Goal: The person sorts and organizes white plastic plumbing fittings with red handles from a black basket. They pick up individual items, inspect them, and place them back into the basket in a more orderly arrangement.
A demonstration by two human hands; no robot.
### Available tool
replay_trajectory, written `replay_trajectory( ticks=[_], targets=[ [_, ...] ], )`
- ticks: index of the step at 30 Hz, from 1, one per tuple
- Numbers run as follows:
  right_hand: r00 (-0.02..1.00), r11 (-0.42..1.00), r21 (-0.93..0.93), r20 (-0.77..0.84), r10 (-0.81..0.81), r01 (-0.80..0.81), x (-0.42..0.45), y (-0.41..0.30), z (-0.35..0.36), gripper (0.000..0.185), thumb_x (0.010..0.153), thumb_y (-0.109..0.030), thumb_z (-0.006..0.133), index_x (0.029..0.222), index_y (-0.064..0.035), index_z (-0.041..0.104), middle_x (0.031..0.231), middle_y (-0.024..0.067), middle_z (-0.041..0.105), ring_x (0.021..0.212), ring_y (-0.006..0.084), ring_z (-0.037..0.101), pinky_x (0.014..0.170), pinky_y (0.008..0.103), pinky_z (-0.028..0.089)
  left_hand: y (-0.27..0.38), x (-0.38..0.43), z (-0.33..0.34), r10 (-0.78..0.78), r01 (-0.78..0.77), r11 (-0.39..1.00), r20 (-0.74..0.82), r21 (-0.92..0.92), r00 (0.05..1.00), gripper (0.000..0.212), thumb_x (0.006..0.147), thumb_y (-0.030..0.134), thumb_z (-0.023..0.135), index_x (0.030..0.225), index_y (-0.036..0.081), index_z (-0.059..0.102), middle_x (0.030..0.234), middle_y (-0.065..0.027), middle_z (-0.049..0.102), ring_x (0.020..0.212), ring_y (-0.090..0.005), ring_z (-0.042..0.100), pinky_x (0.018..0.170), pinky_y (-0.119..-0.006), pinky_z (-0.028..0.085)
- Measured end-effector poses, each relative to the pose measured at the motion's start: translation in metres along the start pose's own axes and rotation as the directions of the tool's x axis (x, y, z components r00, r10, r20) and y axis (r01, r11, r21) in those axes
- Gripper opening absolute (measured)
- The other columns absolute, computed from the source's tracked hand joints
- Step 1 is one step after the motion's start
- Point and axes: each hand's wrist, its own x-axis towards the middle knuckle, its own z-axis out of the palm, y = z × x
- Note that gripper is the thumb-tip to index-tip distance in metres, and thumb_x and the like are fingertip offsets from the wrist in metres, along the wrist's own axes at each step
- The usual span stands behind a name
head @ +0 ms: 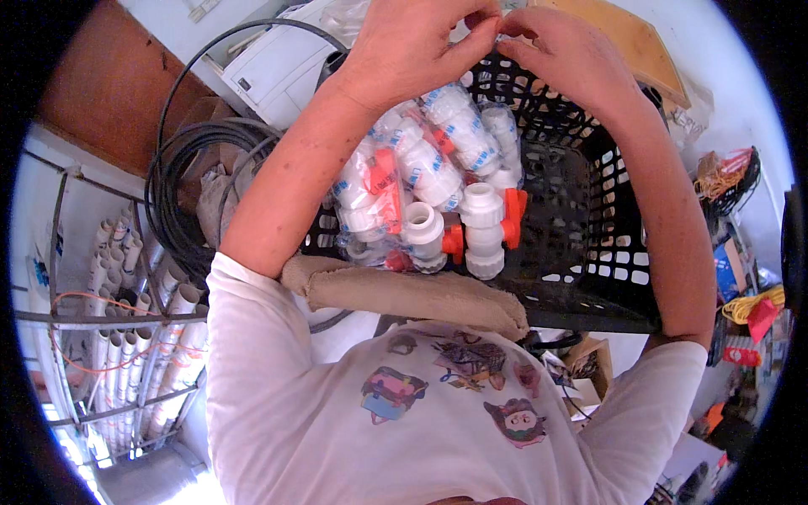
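Note:
A black plastic crate with lattice walls stands before me, a beige cloth over its near rim. On its left side lie several white plastic ball valves in printed clear bags, with red handles. Two unwrapped white ball valves stand at the near side, their red handles pointing right. My left hand and my right hand meet above the far rim, thumbs and fingertips close together at the top edge of the view. What lies between the fingertips is too small or hidden to tell.
Coiled black hose lies left of the crate. A metal rack with white plastic pipes stands at the lower left. Behind the crate are a white cabinet and a wooden board. Yellow cord and other goods fill the right.

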Motion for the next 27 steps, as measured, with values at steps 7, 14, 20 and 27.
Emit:
replay_trajectory(
  ticks=[7, 14, 20, 27],
  targets=[
    [0.989, 0.996, 0.085, 0.142, -0.045, 0.034, 0.008, 0.055, 0.04, 0.037, 0.093, -0.036, 0.048, 0.105, -0.0044, 0.064, 0.095, 0.0156, 0.065, 0.087, 0.0307, 0.063, 0.08, 0.0391, 0.048, 0.0, 0.004, 0.005, -0.085, 0.089, 0.995, 0.087, -0.04, 0.993, 0.005, 0.083, 0.005, 0.06, 0.085, 0.001, 0.061, 0.073, -0.0069, 0.058, 0.066, -0.0162, 0.056, 0.058, -0.029, 0.045],
    [0.973, 0.997, 0.005, 0.217, 0.074, -0.077, 0.008, 0.031, 0.023, 0.029, 0.083, -0.029, 0.059, 0.091, -0.0026, 0.068, 0.088, 0.0213, 0.064, 0.087, 0.0366, 0.061, 0.075, 0.0456, 0.047, 0.007, 0.005, -0.006, -0.155, 0.169, 0.982, 0.164, -0.08, 0.974, 0.007, 0.086, 0.006, 0.06, 0.087, 0.0, 0.062, 0.074, -0.0054, 0.06, 0.068, -0.0121, 0.056, 0.059, -0.027, 0.045],
    [0.948, 0.981, -0.081, 0.284, -0.145, 0.175, 0.0, 0.031, 0.003, 0.038, 0.091, -0.037, 0.051, 0.1, -0.0031, 0.066, 0.093, 0.0178, 0.065, 0.088, 0.0333, 0.062, 0.08, 0.0409, 0.047, 0.013, -0.011, -0.042, -0.12, 0.123, 0.992, 0.369, 0.014, 0.922, 0.014, 0.085, 0.011, 0.064, 0.095, 0.001, 0.066, 0.089, -0.0022, 0.066, 0.084, -0.0114, 0.059, 0.079, -0.026, 0.045],
    [0.989, 0.995, 0.099, 0.15, -0.014, -0.001, 0.003, 0.036, 0.016, 0.039, 0.092, -0.038, 0.05, 0.1, -0.0027, 0.066, 0.095, 0.0177, 0.065, 0.09, 0.0333, 0.061, 0.081, 0.0407, 0.047, 0.032, -0.07, -0.077, -0.353, 0.288, 0.928, 0.318, 0.236, 0.88, 0.033, 0.079, 0.012, 0.07, 0.109, 0.002, 0.062, 0.104, -0.0065, 0.064, 0.094, -0.0155, 0.057, 0.084, -0.029, 0.044]
  ],
)
